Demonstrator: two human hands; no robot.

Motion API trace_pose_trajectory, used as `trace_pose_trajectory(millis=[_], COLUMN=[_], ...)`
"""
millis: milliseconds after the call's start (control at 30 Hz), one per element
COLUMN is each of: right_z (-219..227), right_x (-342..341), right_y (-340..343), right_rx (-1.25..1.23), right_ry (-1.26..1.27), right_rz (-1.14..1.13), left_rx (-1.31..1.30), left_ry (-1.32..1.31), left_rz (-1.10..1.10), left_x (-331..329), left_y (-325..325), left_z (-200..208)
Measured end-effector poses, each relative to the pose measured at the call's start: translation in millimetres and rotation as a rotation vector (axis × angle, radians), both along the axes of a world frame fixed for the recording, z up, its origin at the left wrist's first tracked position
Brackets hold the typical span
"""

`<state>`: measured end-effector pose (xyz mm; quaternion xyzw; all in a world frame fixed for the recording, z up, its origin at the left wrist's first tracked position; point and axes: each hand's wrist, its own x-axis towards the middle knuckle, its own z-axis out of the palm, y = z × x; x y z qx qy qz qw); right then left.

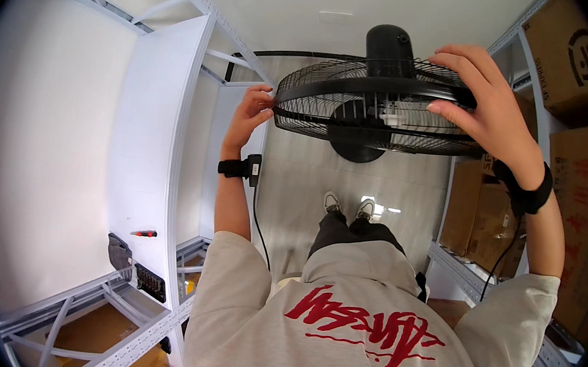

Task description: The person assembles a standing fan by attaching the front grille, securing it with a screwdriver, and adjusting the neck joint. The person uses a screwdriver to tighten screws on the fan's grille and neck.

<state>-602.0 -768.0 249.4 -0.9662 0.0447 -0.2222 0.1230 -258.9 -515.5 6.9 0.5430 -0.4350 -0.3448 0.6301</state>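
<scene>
Handling a fan (376, 87) on the floor (288, 168), one hand per side.
Left hand (247, 115) touches the rim (329, 85) with half-curled fingers, grip unclear; right hand (494, 110) clasps it between thumb and spread fingers. The cage (304, 121) looks closed already; anything left undone, I can't tell.

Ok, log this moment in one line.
left hand: fingertips at left edge of fan guard | right hand: spread across guard's right side | boxes: on right-hand shelving

Left fingers (255, 98) curl loosely; right fingers (462, 67) arch, thumb (452, 115) apart.
</scene>
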Motion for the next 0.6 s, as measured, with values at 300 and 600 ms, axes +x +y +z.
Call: trace_pose_trajectory(millis=[300,600], right_z=[-17.2,-9.1], right_x=[-42.3,-24.1], right_y=[-25.0,34.3], right_rx=[0.142,-0.045], right_ry=[0.003,-0.155], right_rz=[-0.079,-0.046], left_rx=[0.059,-0.049], left_ry=[-0.104,-0.339], left_rz=[0.1,0.385], left_x=[-26.7,-75.2], left_y=[2.8,-17.5], left_z=[43.8,75.9])
